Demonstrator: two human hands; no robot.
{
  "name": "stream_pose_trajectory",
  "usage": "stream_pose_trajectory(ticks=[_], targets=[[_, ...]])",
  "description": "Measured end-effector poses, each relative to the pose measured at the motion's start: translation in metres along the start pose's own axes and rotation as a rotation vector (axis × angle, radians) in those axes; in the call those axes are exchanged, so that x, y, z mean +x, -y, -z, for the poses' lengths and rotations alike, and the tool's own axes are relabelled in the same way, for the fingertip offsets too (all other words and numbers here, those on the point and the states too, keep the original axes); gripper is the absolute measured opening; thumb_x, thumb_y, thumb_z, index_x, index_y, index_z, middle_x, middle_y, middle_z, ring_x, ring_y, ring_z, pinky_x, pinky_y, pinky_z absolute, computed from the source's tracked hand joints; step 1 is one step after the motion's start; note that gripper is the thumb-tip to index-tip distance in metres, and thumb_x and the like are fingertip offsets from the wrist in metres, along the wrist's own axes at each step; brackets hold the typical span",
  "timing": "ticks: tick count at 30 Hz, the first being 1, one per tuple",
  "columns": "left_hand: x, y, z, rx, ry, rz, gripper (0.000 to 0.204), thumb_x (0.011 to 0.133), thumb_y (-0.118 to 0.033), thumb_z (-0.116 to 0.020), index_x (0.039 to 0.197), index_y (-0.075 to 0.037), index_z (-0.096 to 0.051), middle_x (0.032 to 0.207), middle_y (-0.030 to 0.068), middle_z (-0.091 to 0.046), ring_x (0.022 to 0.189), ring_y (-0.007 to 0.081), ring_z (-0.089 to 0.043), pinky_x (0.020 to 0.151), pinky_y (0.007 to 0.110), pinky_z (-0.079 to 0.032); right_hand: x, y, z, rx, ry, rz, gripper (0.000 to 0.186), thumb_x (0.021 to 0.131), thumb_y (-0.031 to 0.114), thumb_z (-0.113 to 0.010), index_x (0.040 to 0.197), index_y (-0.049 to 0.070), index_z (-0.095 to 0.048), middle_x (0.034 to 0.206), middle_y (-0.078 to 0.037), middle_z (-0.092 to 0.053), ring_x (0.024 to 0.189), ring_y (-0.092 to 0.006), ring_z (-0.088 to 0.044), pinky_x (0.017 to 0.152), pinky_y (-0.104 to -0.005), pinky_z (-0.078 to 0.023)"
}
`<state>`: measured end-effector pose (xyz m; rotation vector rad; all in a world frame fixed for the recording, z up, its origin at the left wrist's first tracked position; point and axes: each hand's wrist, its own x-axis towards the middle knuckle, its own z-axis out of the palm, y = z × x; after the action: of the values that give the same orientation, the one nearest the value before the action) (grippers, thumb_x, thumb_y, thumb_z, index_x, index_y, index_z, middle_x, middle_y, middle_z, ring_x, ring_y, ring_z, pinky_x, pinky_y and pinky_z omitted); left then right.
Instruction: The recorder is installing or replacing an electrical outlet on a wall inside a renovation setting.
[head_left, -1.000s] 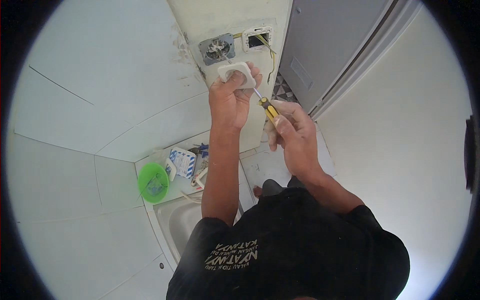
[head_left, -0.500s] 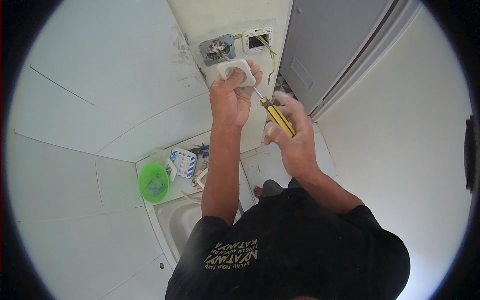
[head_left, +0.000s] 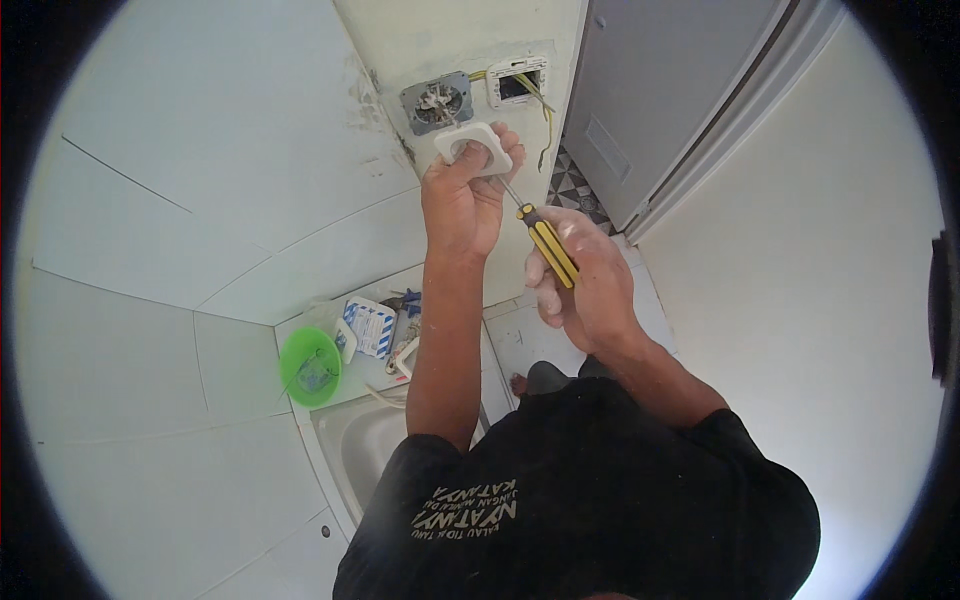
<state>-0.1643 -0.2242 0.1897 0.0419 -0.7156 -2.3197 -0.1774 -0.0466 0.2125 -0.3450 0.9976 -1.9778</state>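
Note:
My left hand (head_left: 468, 198) grips a white socket cover (head_left: 487, 140), square with rounded corners and a round recess, its thumb pressed into the recess. In my right hand (head_left: 592, 275) is a screwdriver (head_left: 549, 245) with a yellow and black handle, fingers closed round it. The shaft points up and left to the cover's lower edge; its tip is hidden behind the cover and left hand. Just above, on the wall, sits a metal-framed socket insert (head_left: 437, 103). To its right is an open white wall box frame (head_left: 494, 92), with yellow-green wires (head_left: 547, 118) hanging out.
Below left, a green bowl (head_left: 289, 385) stands on the ledge beside a blue-and-white package (head_left: 369, 328), blue-handled pliers (head_left: 408, 301) and white frames. A steel sink (head_left: 350, 447) lies below them. A grey door (head_left: 665, 90) is at the upper right.
The fingers of my right hand, spread before, have closed round the screwdriver handle. The handle has shifted slightly down and left; the left hand keeps its hold on the socket cover.

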Motion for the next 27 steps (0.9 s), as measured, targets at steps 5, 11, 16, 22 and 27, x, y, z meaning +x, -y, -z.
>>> stream_pose_trajectory(ticks=[5, 11, 16, 22, 27], targets=[[-0.004, 0.004, -0.004, -0.015, -0.006, 0.033, 0.027, 0.091, -0.003, -0.058, 0.115, 0.010, -0.054, 0.112, 0.0207, -0.064, 0.100, 0.0301, -0.067, 0.091, 0.043, -0.057, 0.013, -0.025, 0.000, -0.452, -0.091, 0.367, 0.036, 0.099, 0.014, -0.048, 0.131, 0.000, -0.045, 0.083, -0.010, -0.059, 0.053, -0.0122, -0.052, 0.046, -0.0278, -0.045], [-0.007, 0.001, 0.000, -0.003, -0.038, 0.007, 0.029, 0.090, -0.002, -0.058, 0.116, 0.009, -0.054, 0.114, 0.0195, -0.063, 0.102, 0.0300, -0.066, 0.091, 0.044, -0.057, 0.001, -0.004, 0.010, 0.148, 0.120, -0.132, 0.039, 0.093, 0.006, -0.053, 0.131, 0.000, -0.047, 0.097, -0.010, -0.057, 0.063, -0.0127, -0.052, 0.056, -0.0272, -0.045], [-0.013, -0.003, -0.009, 0.249, -0.135, 0.035, 0.020, 0.089, -0.004, -0.061, 0.108, 0.003, -0.059, 0.102, 0.0117, -0.066, 0.090, 0.0228, -0.067, 0.083, 0.042, -0.058, 0.013, -0.021, 0.007, -0.417, -0.101, 0.356, 0.041, 0.096, 0.011, -0.053, 0.133, -0.002, -0.043, 0.086, -0.010, -0.060, 0.060, -0.0146, -0.056, 0.051, -0.0272, -0.047], [-0.009, -0.009, -0.002, 0.322, -0.142, -0.017, 0.021, 0.091, -0.008, -0.064, 0.109, 0.002, -0.058, 0.099, 0.0110, -0.066, 0.090, 0.0229, -0.067, 0.083, 0.043, -0.059, 0.000, -0.005, 0.004, 0.119, 0.025, -0.028, 0.042, 0.089, 0.002, -0.055, 0.130, -0.002, -0.050, 0.108, -0.012, -0.057, 0.072, -0.0133, -0.055, 0.064, -0.0268, -0.047], [-0.014, -0.009, -0.007, 0.340, -0.094, 0.037, 0.025, 0.092, -0.008, -0.062, 0.113, 0.004, -0.058, 0.107, 0.0172, -0.067, 0.092, 0.0260, -0.068, 0.082, 0.041, -0.060, 0.009, -0.019, 0.010, -0.604, -0.075, 0.402, 0.042, 0.093, 0.006, -0.053, 0.133, -0.003, -0.045, 0.098, -0.012, -0.059, 0.067, -0.0140, -0.058, 0.059, -0.0284, -0.051]])
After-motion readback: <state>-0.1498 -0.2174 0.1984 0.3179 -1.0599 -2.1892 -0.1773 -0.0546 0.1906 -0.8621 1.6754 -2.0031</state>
